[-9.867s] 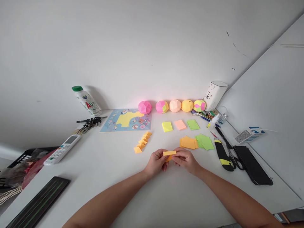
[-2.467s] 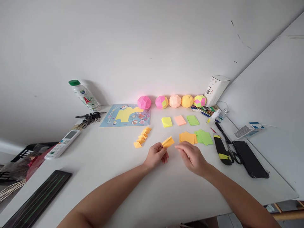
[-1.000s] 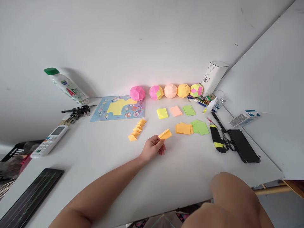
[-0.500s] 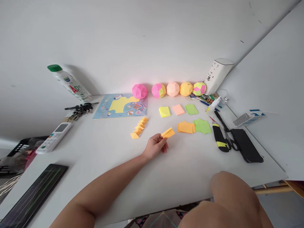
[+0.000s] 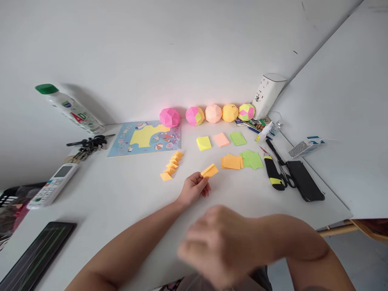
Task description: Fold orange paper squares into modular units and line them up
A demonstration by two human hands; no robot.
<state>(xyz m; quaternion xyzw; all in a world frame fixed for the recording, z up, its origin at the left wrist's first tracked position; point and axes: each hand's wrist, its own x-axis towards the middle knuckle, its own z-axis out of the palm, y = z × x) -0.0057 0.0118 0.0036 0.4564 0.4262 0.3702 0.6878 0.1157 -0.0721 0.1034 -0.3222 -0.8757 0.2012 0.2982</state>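
Between the thumb and fingers of my left hand (image 5: 194, 188) is a folded orange sticky note (image 5: 209, 171), its crease standing up. My right hand (image 5: 218, 242) hangs close to the camera over the table's near edge; motion smears its fingers, so their state is unclear. Left of the held note runs a row of folded orange paper pieces (image 5: 171, 165). To its right lie loose orange sticky notes (image 5: 232, 161) and green sticky notes (image 5: 251, 159). Behind these sit a yellow pad (image 5: 203, 143), a pink pad (image 5: 222, 140) and a green pad (image 5: 238, 138).
Several faceted paper balls (image 5: 213, 114) line the wall beside a blue printed card (image 5: 121, 143). At right are a box cutter (image 5: 274, 173), scissors (image 5: 286, 178) and a black case (image 5: 304, 180). A bottle (image 5: 75, 111), keys (image 5: 86, 149), remote (image 5: 54, 185) and tablet (image 5: 36, 256) occupy the left.
My right hand has come up into view from the lower right, blurred. My left hand keeps its hold on the folded orange note. The whole view has shifted slightly.
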